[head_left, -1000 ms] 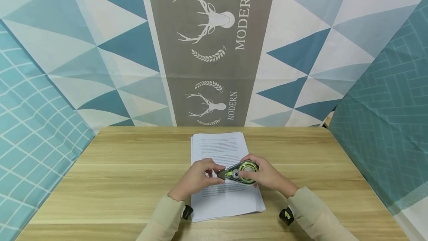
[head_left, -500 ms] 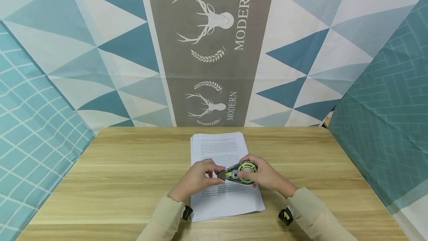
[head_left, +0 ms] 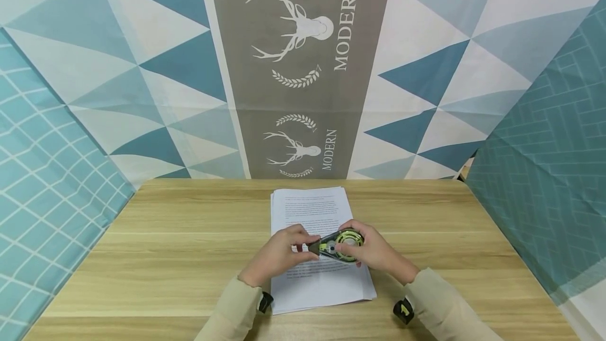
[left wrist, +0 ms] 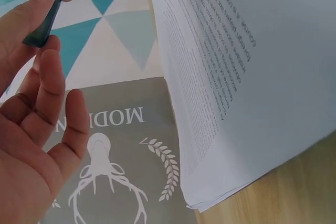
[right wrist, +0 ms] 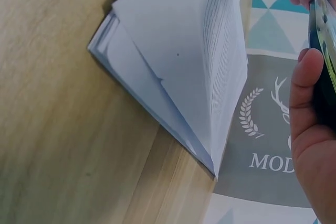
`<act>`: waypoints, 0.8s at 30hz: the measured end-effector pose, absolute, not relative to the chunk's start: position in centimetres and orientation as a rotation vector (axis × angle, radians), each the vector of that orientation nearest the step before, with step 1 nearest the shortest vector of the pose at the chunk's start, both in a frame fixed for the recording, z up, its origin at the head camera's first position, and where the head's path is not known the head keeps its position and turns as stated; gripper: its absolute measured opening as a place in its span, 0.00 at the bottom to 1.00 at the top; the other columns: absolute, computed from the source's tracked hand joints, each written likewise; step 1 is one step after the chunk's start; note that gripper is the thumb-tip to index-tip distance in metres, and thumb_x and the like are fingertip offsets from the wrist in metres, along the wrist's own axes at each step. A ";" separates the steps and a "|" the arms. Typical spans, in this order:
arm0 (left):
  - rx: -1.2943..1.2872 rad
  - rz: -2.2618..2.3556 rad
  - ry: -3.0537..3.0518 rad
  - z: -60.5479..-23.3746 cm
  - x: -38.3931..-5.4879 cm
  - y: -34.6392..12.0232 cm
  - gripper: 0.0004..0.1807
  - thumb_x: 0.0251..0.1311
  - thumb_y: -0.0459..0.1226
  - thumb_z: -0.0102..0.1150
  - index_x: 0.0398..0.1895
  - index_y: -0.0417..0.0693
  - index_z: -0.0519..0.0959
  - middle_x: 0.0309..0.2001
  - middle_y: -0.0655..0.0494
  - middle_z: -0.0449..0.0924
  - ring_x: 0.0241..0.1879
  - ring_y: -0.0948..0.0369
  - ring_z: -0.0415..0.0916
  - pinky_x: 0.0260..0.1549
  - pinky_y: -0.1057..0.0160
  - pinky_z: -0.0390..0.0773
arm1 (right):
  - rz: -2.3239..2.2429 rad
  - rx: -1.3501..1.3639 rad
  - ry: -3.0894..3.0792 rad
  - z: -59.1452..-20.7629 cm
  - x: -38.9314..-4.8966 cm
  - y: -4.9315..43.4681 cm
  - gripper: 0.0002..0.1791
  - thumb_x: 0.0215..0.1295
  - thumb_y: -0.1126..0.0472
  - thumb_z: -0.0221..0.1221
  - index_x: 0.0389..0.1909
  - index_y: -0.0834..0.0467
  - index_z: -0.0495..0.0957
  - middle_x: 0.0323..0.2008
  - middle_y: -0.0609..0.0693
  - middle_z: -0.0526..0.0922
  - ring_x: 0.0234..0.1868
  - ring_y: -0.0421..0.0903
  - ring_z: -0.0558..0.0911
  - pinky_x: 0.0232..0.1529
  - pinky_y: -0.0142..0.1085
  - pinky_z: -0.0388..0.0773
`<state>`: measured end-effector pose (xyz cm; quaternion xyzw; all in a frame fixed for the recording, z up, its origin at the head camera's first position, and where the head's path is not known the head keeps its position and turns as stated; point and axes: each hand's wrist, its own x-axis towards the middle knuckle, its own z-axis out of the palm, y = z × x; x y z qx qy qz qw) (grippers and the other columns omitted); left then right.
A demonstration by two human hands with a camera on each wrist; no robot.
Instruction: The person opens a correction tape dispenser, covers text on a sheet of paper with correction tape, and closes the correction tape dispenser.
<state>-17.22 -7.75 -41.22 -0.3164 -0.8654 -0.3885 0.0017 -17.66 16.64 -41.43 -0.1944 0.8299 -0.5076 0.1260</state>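
Observation:
A correction tape (head_left: 347, 243) with a clear body and yellow-green wheels is held level above the stack of printed paper (head_left: 326, 283). My right hand (head_left: 376, 249) grips its round end, the thumb lying on the top face. Its dark cap (head_left: 314, 247) covers the narrow tip, pointing left. My left hand (head_left: 279, 251) pinches that cap between thumb and index finger. In the left wrist view the cap (left wrist: 41, 36) sits between thumb and fingertip, and the other fingers curl loosely. The right wrist view shows only the edge of the correction tape (right wrist: 323, 51) in the right hand.
The stack lies on a wooden table (head_left: 189, 257), its sheets slightly uneven at the corners. Beyond the table's back edge hangs a patterned cloth (head_left: 303, 93) with deer heads. Side cloths stand at left and right. A dark band (head_left: 404, 310) is on the right wrist.
The right hand has shifted very slightly left with the correction tape. The left hand keeps its pinch on the cap; its lower fingers have moved a little, and more paper shows between them.

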 end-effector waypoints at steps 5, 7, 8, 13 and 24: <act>-1.001 -1.223 -2.680 -41.5 -17.3 -7.9 0.23 0.50 0.46 0.66 0.50 0.49 0.81 0.33 0.66 0.75 0.28 0.69 0.66 0.27 0.73 0.70 | -1.496 -0.596 2.407 -41.6 -17.8 16.4 0.18 0.61 0.55 0.60 0.48 0.59 0.71 0.35 0.57 0.78 0.25 0.41 0.76 0.18 0.45 0.77; -1.005 -1.228 -2.677 -41.5 -17.3 -7.9 0.23 0.50 0.45 0.66 0.51 0.48 0.81 0.33 0.65 0.75 0.28 0.69 0.66 0.26 0.73 0.70 | -1.502 -0.609 2.399 -41.7 -17.9 16.4 0.18 0.61 0.55 0.60 0.48 0.60 0.71 0.35 0.57 0.77 0.25 0.41 0.76 0.17 0.45 0.77; -1.007 -1.230 -2.677 -41.5 -17.3 -7.9 0.23 0.50 0.45 0.66 0.50 0.48 0.81 0.33 0.65 0.75 0.28 0.69 0.66 0.26 0.73 0.70 | -1.505 -0.616 2.392 -41.7 -17.9 16.4 0.18 0.62 0.55 0.60 0.47 0.60 0.71 0.35 0.57 0.77 0.24 0.41 0.76 0.17 0.45 0.77; -0.995 -1.217 -2.709 -41.4 -17.2 -7.9 0.20 0.50 0.43 0.67 0.48 0.49 0.82 0.32 0.65 0.75 0.28 0.70 0.68 0.27 0.73 0.71 | -1.509 -0.645 2.364 -41.8 -17.9 16.5 0.17 0.62 0.56 0.59 0.47 0.61 0.71 0.35 0.56 0.77 0.26 0.41 0.76 0.21 0.39 0.78; -1.016 -1.170 -2.797 -41.6 -17.2 -8.1 0.20 0.49 0.44 0.67 0.47 0.51 0.82 0.31 0.67 0.76 0.29 0.70 0.69 0.28 0.74 0.71 | -1.446 -0.695 2.361 -42.3 -18.0 16.8 0.14 0.64 0.56 0.57 0.45 0.60 0.75 0.38 0.55 0.79 0.34 0.39 0.77 0.34 0.31 0.77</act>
